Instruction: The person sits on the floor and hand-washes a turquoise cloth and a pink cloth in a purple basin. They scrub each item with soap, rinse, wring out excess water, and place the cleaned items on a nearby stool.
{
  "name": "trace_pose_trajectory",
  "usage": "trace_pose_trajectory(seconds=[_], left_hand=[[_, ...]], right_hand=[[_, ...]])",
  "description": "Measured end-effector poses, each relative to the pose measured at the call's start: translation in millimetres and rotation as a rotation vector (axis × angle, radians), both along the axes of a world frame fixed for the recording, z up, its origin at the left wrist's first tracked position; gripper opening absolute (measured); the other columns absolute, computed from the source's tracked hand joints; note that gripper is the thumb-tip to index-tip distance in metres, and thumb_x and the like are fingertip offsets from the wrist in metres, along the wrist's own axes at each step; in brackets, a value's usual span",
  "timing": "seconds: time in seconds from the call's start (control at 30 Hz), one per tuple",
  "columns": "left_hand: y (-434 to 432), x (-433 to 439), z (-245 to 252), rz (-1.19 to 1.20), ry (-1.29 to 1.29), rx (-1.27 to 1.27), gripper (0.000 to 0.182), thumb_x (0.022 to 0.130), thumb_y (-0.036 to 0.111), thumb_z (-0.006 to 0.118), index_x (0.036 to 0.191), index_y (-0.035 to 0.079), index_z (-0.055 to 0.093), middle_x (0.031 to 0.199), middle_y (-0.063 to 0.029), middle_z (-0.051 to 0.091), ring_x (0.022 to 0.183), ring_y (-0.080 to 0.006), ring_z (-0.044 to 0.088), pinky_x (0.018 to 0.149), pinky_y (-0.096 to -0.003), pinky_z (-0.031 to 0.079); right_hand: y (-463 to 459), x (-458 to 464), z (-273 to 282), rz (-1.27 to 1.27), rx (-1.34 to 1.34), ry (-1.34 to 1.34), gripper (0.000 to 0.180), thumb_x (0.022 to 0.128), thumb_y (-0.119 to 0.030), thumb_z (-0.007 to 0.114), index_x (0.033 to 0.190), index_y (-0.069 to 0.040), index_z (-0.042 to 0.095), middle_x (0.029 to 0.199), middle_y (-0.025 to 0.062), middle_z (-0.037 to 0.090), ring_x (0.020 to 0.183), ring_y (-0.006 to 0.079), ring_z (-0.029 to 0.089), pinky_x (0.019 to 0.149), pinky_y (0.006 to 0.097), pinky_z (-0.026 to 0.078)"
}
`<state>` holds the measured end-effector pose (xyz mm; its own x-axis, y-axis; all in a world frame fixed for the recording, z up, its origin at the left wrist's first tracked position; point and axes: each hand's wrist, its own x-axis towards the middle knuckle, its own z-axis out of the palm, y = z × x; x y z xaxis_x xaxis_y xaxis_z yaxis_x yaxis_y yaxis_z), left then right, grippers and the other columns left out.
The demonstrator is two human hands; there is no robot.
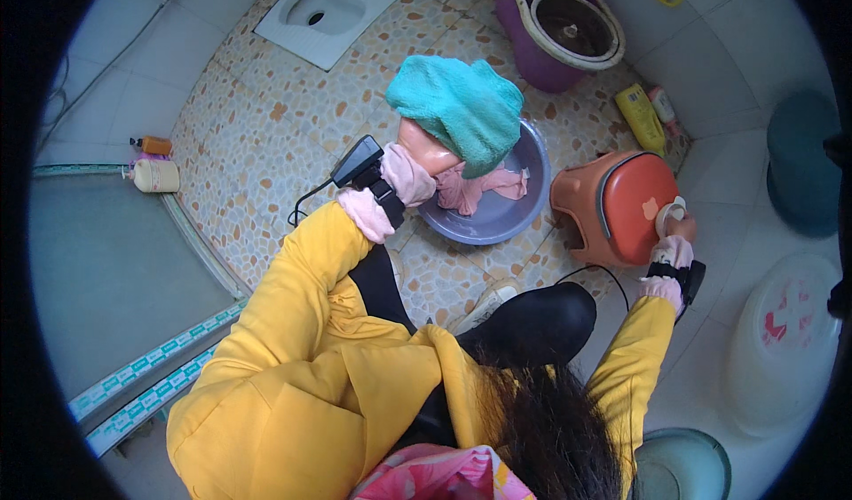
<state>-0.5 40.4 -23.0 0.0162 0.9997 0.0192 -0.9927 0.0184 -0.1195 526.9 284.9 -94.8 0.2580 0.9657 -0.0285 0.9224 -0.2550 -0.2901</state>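
Note:
A teal terry cloth (459, 107) is bunched over my left hand (425, 146), which holds it up above a grey-blue plastic basin (532, 200). The cloth hides my left fingers. Inside the basin lies a wet-looking pink cloth (469, 192), just under my left wrist. Off to the right, my right hand (682, 226) grips a small whitish round item (667, 217) at the edge of an orange-red lid (636, 197). That lid tops an orange plastic stool-like bucket (578, 197) with a grey handle. What the small item is, I cannot tell.
A white squat toilet (326, 11) is set into the pebble-patterned floor. Beyond the basin stands a purple mop bucket (546, 67) with a spinner basket. Yellow (640, 117) and white (662, 107) bottles stand by the right wall, a pump bottle (156, 175) at left. Cables run from both wrist devices.

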Motion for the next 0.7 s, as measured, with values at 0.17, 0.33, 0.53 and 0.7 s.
trace_pose_trajectory(seconds=[0.17, 0.33, 0.53, 0.7], left_hand=[[1.3, 4.0, -2.4, 0.284, 0.714, -0.232, 0.05, 0.095, 0.045, 0.051, 0.13, 0.011, 0.052, 0.137, -0.0103, 0.054, 0.127, -0.0306, 0.048, 0.111, -0.0508, 0.033], [7.9, 2.5, -0.8, 0.178, 0.479, -0.066, 0.052, 0.098, 0.045, 0.044, 0.136, 0.01, 0.047, 0.141, -0.0096, 0.05, 0.13, -0.0278, 0.046, 0.114, -0.0437, 0.032], [5.9, 4.7, -7.4, 0.246, 0.19, -0.15, 0.051, 0.096, 0.046, 0.049, 0.129, 0.007, 0.055, 0.134, -0.0091, 0.057, 0.122, -0.0273, 0.054, 0.11, -0.0434, 0.037], [12.7, 5.5, -3.6, 0.223, 0.2, -0.055, 0.052, 0.097, 0.045, 0.049, 0.133, 0.007, 0.054, 0.139, -0.0087, 0.055, 0.126, -0.0268, 0.051, 0.112, -0.0436, 0.034]], right_hand=[[-31.4, -72.3, 60.7, -0.005, 0.436, 0.556, 0.036, 0.087, -0.005, 0.065, 0.123, -0.003, 0.062, 0.114, 0.0166, 0.067, 0.102, 0.0271, 0.066, 0.088, 0.0391, 0.053], [-116.2, -289.9, 118.4, 0.575, 0.063, 1.042, 0.044, 0.088, 0.003, 0.054, 0.132, -0.004, 0.055, 0.123, 0.0122, 0.06, 0.109, 0.0221, 0.06, 0.095, 0.0334, 0.048], [-212.4, -454.3, 97.7, 0.638, 0.42, 0.6, 0.038, 0.093, -0.017, 0.052, 0.13, -0.009, 0.056, 0.133, 0.0207, 0.05, 0.129, 0.0385, 0.041, 0.106, 0.0484, 0.032], [-172.9, -459.0, 85.1, 0.553, 0.499, 0.414, 0.041, 0.1, -0.032, 0.044, 0.133, -0.012, 0.055, 0.136, 0.017, 0.054, 0.134, 0.0369, 0.04, 0.106, 0.056, 0.029]])
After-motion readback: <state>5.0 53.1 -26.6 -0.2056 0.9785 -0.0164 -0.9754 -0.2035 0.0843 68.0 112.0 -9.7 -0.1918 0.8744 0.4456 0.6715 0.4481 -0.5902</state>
